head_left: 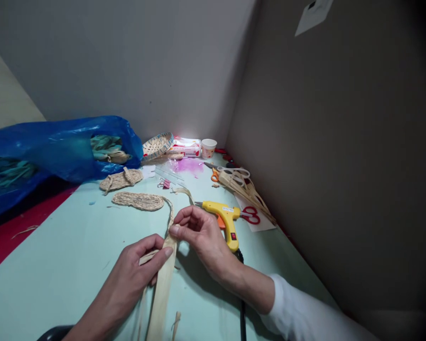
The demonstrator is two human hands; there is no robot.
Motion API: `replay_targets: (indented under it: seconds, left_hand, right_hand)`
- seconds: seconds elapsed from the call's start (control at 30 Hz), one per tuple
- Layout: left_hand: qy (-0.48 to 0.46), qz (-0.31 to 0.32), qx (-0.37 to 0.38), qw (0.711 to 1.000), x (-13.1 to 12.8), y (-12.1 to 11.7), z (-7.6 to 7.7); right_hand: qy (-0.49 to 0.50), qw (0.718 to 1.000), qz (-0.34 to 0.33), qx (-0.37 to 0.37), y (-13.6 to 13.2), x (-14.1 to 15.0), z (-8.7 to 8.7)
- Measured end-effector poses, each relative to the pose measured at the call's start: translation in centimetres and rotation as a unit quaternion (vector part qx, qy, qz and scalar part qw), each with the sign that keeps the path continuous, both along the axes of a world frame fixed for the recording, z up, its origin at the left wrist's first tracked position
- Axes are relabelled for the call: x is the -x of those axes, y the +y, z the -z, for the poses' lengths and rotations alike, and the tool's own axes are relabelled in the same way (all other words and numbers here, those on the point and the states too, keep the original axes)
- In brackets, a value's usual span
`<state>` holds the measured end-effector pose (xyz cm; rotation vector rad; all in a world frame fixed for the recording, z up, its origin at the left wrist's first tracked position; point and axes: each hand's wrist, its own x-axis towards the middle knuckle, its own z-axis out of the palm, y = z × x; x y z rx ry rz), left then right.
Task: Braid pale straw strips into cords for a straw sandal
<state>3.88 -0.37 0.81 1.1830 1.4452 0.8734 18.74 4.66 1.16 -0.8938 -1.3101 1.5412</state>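
Just below the centre of the frame, I have the pale strip [161, 289] between both hands, running from there down to the bottom edge. It looks flat, smooth and straw-coloured, broad along its lower part and narrower at the top. The left hand [135, 263], lower and left of centre, is partly closed on it, thumb laid over the front and fingers curled behind; a thinner pale piece [148, 257] shows between thumb and forefinger. The right hand [206, 237], at the centre, has thumb and forefinger pinched on the strip's top end, the other fingers loosely bent. From that pinch a thin, knobbly braid [171, 212] climbs and bends left to the woven sole [138, 201], left of centre: a long beige oval of plaited cord, rounded at both ends, lying flat on the pale green tabletop [74, 255]. Fingertips cover the join, so I can't be sure how strip and braid meet. Above the woven sole I see a second sole [118, 181] with a band across it. Right of centre, a yellow glue gun [230, 222] lies near the right hand, with red-handled scissors [252, 216] just beyond it
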Motion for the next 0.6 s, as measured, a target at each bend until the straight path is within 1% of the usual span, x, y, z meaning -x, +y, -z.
replay_targets:
  seconds: [0.1,0.2,0.33,0.43,0.6]
  left_hand:
    - [0.009,0.0,-0.009,1.0,0.1,-0.1,-0.2]
    - [0.014,-0.001,-0.007,1.0,0.2,-0.2,-0.3]
    - [-0.015,-0.03,0.007,0.999,0.2,-0.3,-0.4]
    - [-0.008,-0.04,-0.002,0.999,0.2,-0.3,-0.5]
    - [0.034,-0.044,-0.036,0.998,-0.1,-0.3,-0.5]
  right_hand:
    - [-0.011,0.999,-0.001,-0.04,0.0,-0.1,0.1]
    - [-0.022,0.998,-0.013,-0.062,0.1,-0.2,0.2]
    - [-0.056,0.996,-0.049,-0.044,0.1,-0.4,0.0]
    - [-0.085,0.992,-0.085,-0.038,0.2,-0.6,-0.1]
    - [-0.127,0.977,-0.133,-0.104,0.8,-1.1,0.1]
